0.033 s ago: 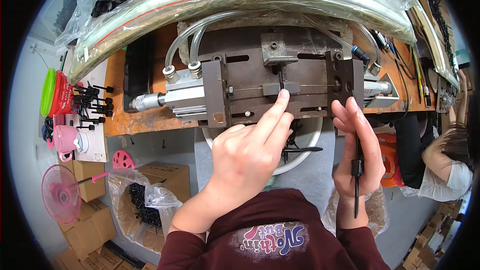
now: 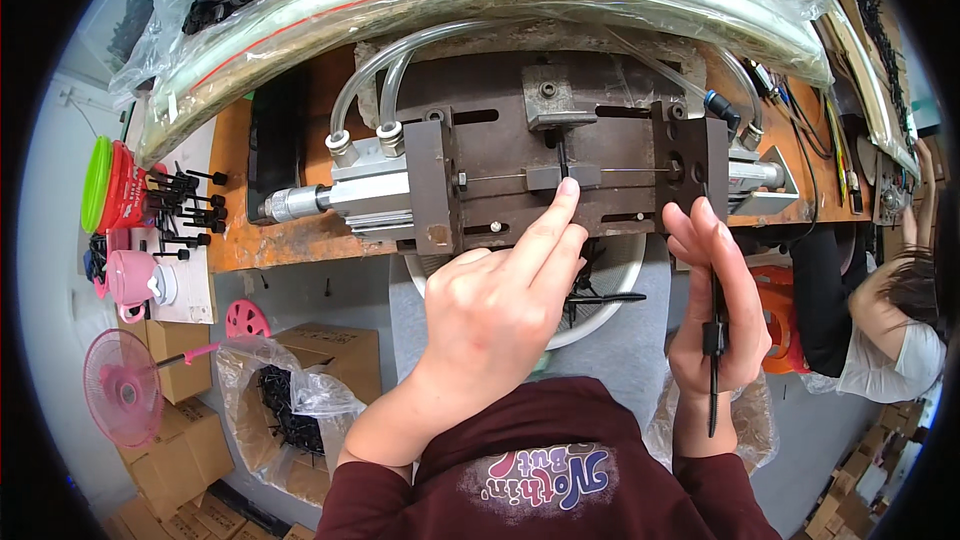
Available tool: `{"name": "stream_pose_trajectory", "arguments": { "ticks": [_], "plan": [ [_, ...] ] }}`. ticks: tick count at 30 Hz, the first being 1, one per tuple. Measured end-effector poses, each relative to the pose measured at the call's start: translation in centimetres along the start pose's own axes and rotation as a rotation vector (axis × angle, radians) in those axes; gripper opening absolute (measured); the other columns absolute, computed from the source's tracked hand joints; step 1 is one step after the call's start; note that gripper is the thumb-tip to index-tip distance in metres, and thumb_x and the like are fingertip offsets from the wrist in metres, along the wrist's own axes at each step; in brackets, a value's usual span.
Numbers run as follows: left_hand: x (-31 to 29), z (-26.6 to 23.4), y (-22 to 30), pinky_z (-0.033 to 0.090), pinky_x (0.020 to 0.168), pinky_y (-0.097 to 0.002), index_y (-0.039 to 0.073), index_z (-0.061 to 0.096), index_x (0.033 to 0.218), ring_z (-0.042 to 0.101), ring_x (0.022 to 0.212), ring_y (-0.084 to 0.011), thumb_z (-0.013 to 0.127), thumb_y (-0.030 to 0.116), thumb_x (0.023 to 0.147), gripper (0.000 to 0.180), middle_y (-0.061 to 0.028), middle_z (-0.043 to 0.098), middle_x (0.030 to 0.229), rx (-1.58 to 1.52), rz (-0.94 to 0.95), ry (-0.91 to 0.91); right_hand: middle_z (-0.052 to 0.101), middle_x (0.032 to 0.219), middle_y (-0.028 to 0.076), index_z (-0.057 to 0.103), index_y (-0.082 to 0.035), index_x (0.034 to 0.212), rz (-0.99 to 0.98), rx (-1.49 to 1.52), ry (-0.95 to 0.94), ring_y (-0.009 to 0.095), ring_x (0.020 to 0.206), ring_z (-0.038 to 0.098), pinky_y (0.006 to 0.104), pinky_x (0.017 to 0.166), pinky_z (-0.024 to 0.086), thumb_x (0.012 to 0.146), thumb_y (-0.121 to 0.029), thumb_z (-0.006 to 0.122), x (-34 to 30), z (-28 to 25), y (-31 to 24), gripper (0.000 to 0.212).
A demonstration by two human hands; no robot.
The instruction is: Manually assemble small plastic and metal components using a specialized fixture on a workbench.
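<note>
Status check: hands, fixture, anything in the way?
Left hand: index fingertip at slim black rod in brown metal fixture. Right hand: holding second black rod. Left hand partly blocks view of white basket.

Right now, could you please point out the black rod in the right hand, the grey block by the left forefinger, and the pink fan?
Black rod (image 2: 713,338): head view, on its thick collar.
Grey block (image 2: 542,179): head view, on its left part.
Pink fan (image 2: 123,392): head view, on its grille.
</note>
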State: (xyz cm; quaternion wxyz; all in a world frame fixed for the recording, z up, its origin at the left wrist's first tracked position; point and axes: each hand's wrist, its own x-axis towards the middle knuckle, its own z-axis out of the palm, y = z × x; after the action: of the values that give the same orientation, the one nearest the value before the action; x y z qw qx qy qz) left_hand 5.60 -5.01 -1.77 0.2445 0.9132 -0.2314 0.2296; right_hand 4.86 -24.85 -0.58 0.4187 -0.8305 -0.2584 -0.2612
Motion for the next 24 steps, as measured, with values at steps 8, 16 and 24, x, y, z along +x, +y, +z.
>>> {"name": "stream_pose_trajectory", "arguments": {
  "ticks": [8, 16, 24],
  "plan": [
    [0.6, -1.5, 0.9, 0.057, 0.062, -0.0289, 0.003, 0.074, 0.103, 0.073, 0.074, -0.0199, 0.085, 0.013, 0.073, 0.034, -0.0107, 0.074, 0.106, -0.598, 0.006, 0.128, 0.070, 0.118, 0.027, 0.070, 0.007, 0.116, -0.219, -0.175, -0.095, 0.031, 0.093, 0.076, 0.0345, 0.074, 0.062, 0.079, 0.004, 0.071, 0.6, -0.9, -0.1, 0.037],
    [0.0, -4.5, 2.1, 0.058, 0.068, -0.0314, 0.003, 0.074, 0.103, 0.072, 0.081, -0.0217, 0.083, -0.001, 0.072, 0.032, -0.0089, 0.072, 0.095, -0.877, -0.217, -0.081, 0.070, 0.120, 0.024, 0.067, 0.003, 0.124, -0.179, -0.129, -0.096, 0.027, 0.088, 0.076, 0.0311, 0.066, 0.061, 0.078, 0.002, 0.071, 0.8, -0.4, -0.8, 0.046],
    [-0.4, -1.2, 1.2, 0.051, 0.054, -0.0269, 0.007, 0.075, 0.103, 0.064, 0.058, -0.0124, 0.080, 0.007, 0.077, 0.026, -0.0061, 0.072, 0.115, -0.202, -0.141, 0.039, 0.053, 0.063, -0.002, 0.056, 0.006, 0.123, 0.329, 0.575, 0.005, 0.003, 0.047, 0.040, 0.0206, 0.046, 0.030, 0.103, -0.050, 0.054, -0.5, -1.3, -0.1, 0.059]
  ]
}}
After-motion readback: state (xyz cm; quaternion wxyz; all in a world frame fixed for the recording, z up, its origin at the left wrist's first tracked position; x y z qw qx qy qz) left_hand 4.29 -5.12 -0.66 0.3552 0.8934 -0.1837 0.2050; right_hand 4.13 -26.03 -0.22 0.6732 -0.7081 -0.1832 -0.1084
